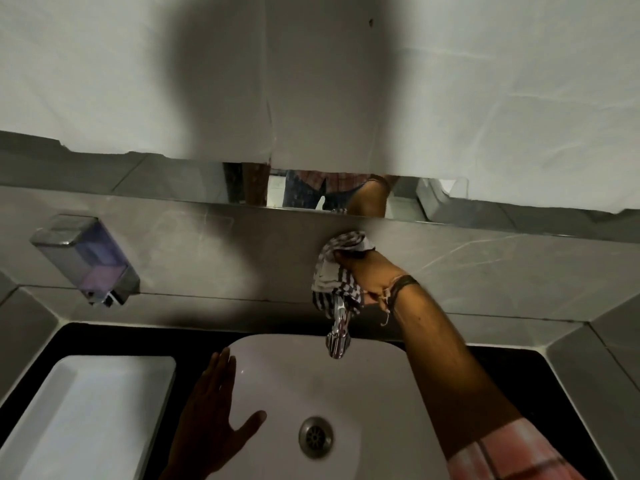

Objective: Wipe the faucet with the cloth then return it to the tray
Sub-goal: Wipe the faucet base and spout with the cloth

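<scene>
Fingers (349,263) around cloth (334,271) on faucet (339,336)

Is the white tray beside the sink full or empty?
Empty: the tray shows only its bare white inside; the cloth is in the right hand.

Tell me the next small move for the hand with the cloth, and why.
Probably slide the right hand and cloth down the faucet toward the spout. The cloth wraps only the upper part near the wall, and the chrome tip over the sink is bare. The tray waits empty.
</scene>
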{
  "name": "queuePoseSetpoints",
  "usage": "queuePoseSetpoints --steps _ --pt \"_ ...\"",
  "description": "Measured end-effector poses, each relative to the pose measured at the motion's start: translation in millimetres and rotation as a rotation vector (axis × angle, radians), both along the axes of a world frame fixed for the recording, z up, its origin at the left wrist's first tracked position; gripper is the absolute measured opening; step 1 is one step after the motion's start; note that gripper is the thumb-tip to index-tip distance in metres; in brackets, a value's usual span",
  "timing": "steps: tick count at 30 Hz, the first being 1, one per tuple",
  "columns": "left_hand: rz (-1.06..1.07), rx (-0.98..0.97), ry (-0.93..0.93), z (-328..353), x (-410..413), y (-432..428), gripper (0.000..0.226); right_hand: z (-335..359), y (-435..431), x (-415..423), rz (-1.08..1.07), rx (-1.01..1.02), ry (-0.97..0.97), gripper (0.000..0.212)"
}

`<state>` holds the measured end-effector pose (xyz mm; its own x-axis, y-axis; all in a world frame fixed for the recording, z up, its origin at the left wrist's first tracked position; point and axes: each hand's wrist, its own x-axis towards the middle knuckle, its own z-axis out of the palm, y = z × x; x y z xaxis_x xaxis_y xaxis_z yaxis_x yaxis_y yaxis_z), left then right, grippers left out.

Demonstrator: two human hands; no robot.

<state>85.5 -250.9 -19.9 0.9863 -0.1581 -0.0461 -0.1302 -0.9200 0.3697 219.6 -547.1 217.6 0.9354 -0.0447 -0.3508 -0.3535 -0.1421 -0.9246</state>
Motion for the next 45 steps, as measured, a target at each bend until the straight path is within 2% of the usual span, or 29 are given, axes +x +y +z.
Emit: queuePoseSetpoints --steps 2,3,4,6,8,10,12,13,17,19,24,31,34,37,41,44,45 --pt "0.004 0.001 -0.005 0.6 -1.0 -0.8 0.124 3.0 -3.6 -2.8 -0.024 -0.422 -0.126 0.028" --pt "0.005 0.001 -0.008 0.8 -1.5 -1.0 0.123 4.9 -3.8 -5.2 -0.060 -0.555 -0.133 0.034" --pt "0.007 0.003 -0.010 0.9 -1.8 -0.9 0.122 6.1 -2.3 -6.9 -0.091 -0.600 -0.125 0.038" --pt "0.007 0.011 -0.011 1.3 -1.5 -0.7 0.121 5.5 5.5 -6.9 -0.074 -0.528 -0.103 0.041" --pt "0.003 0.024 -0.003 1.4 -0.1 0.2 0.121 2.9 17.2 -3.8 -0.015 -0.352 -0.055 0.035" --pt "0.003 0.031 0.011 1.0 1.5 -0.1 0.121 2.4 18.2 0.0 -0.012 -0.007 0.057 0.022" --pt "0.006 0.032 0.015 -0.9 3.0 0.3 0.122 -0.1 12.4 -1.1 0.037 0.357 0.251 0.023" --pt "0.002 0.035 0.021 -1.9 2.4 0.5 0.123 -2.3 10.3 -4.3 0.071 0.464 0.339 0.026" --pt "0.014 0.031 0.008 -3.7 5.6 0.4 0.125 -18.6 10.6 -5.6 0.056 0.665 0.480 0.035" --pt "0.013 0.045 0.019 -4.6 5.4 0.6 0.125 -19.1 10.1 -1.8 0.053 0.657 0.473 0.035" --pt "0.017 0.051 0.018 -8.6 3.2 0.6 0.123 1.0 8.5 3.3 0.120 0.477 0.481 0.026" --pt "0.017 0.021 0.034 -4.9 4.1 0.9 0.124 5.1 23.9 -10.4 0.031 0.368 0.350 0.020" --pt "0.017 0.020 0.046 -2.8 2.8 -0.4 0.124 4.6 17.3 -7.3 0.063 0.258 0.375 0.031" --pt "0.029 0.015 0.052 -0.5 2.9 -1.0 0.127 6.3 12.6 1.2 0.104 0.347 0.473 0.028" --pt "0.019 0.019 0.036 2.4 4.2 -3.6 0.128 4.7 3.2 7.0 0.112 0.485 0.547 0.044" --pt "0.001 0.035 0.030 2.4 4.5 -2.6 0.128 5.0 2.7 6.7 0.118 0.463 0.565 0.042" --pt "-0.010 0.044 0.035 2.2 4.7 -1.9 0.128 7.2 6.2 6.7 0.116 0.430 0.571 0.035"
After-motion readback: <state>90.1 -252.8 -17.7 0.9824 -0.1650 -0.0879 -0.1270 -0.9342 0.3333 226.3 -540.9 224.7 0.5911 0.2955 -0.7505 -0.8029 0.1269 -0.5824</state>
